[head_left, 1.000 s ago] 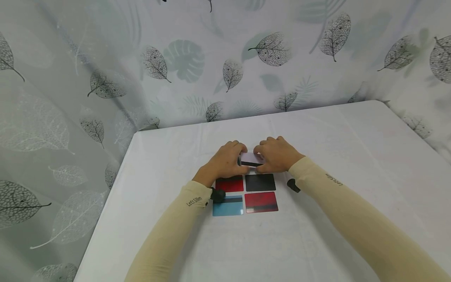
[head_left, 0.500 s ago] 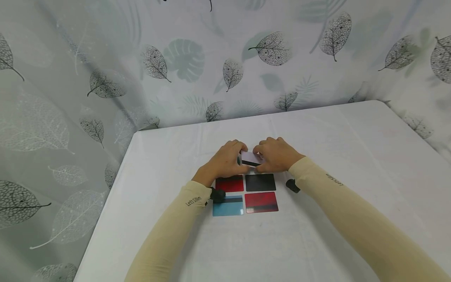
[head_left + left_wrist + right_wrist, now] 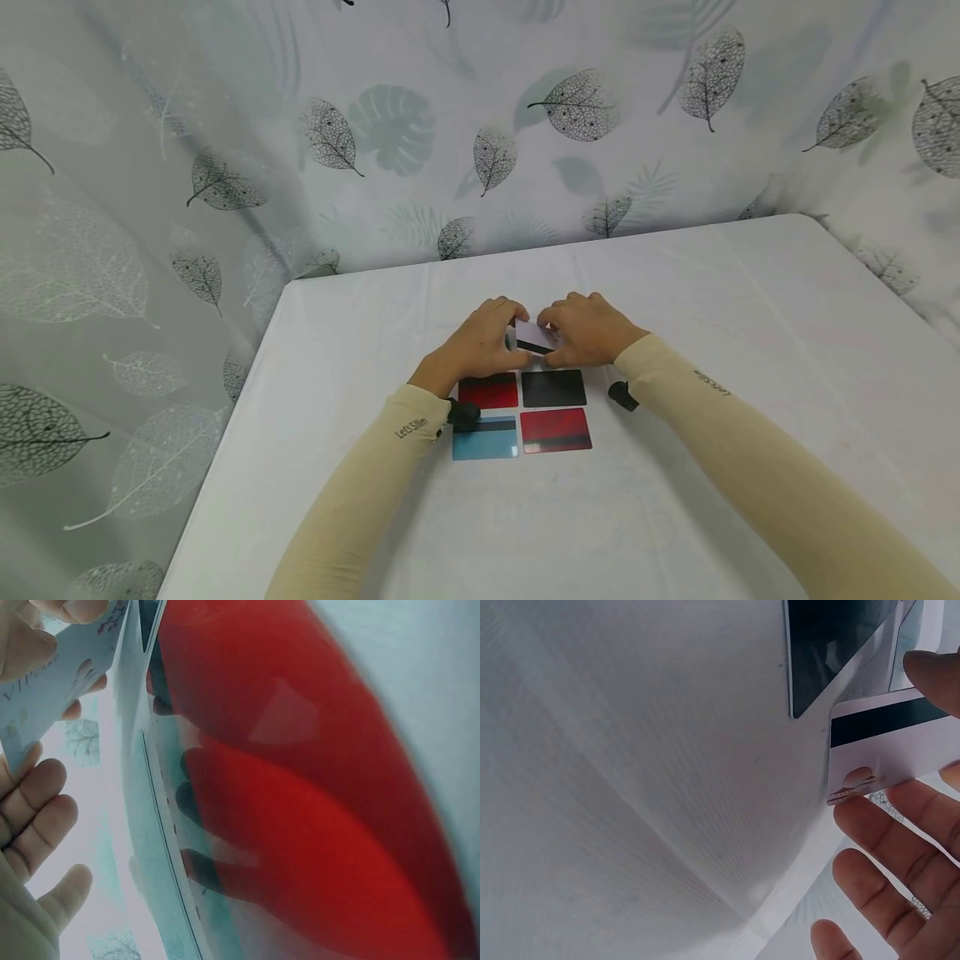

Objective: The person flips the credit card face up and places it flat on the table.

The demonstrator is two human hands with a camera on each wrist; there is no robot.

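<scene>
My left hand and right hand face each other near the middle of the white table. Between them is a pale plastic card with a black magnetic stripe, pinched by thumb and fingers at both ends. The right wrist view shows the striped face of this card raised at a tilt; the left wrist view shows "VIP" lettering on its other face. Just nearer lie a red card, partly covered by my left hand, and a black card.
A blue card and a second red card form the front row, all flat on the white table. A black wrist camera hangs over the blue card's corner. Leaf-patterned cloth stands behind and to the left.
Both hands stay almost in place. The pale card between them has tilted slightly, its left end showing a little more. The cards on the table have not moved.
</scene>
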